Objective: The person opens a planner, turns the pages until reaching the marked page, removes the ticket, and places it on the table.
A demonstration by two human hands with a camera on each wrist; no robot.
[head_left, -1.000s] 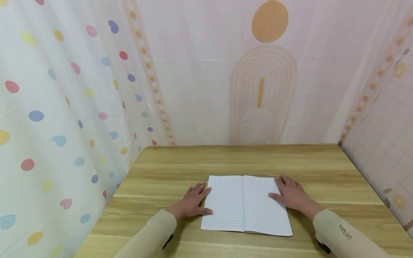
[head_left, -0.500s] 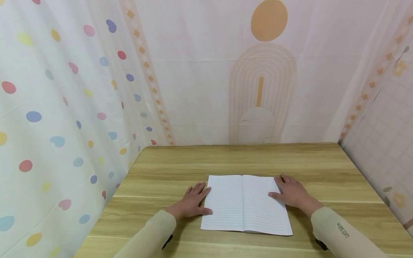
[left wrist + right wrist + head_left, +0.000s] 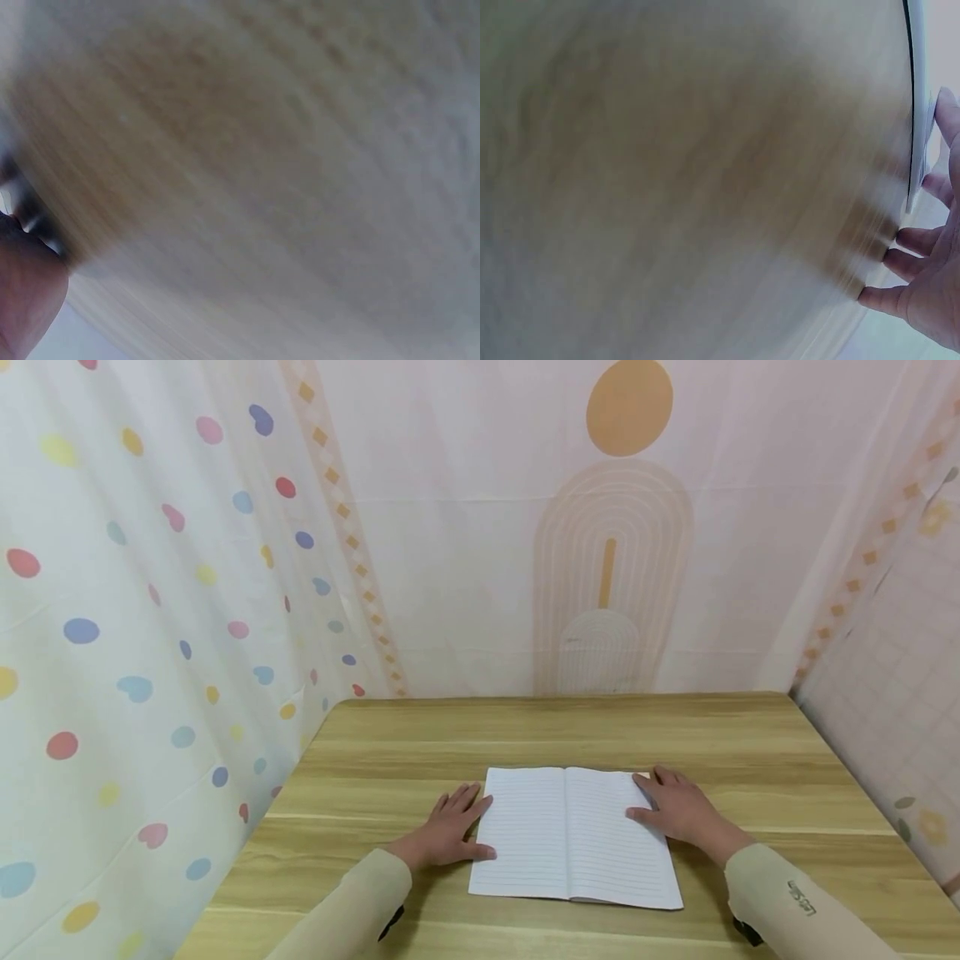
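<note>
An open notebook (image 3: 567,839) with blank ruled pages lies flat on the wooden table (image 3: 420,735). At its left edge rests my left hand (image 3: 447,835), fingers spread, with the thumb and index fingertip on the page and the other fingertips on the wood. On the opposite side, my right hand (image 3: 678,807) has its thumb and index finger on the right page's outer edge, while its other fingers touch the tabletop. The right wrist view shows that hand (image 3: 930,277) beside the notebook's edge (image 3: 915,105). Only part of the left hand (image 3: 30,292) appears in the left wrist view.
Behind the table hangs a pale curtain (image 3: 465,552) with an arch pattern. A dotted curtain (image 3: 172,610) covers the left side, and another patterned cloth (image 3: 900,677) hangs on the right. Beige sleeves cover both forearms.
My right index finger has shifted slightly inward onto the page's upper right corner. The left hand and the notebook stay in place.
</note>
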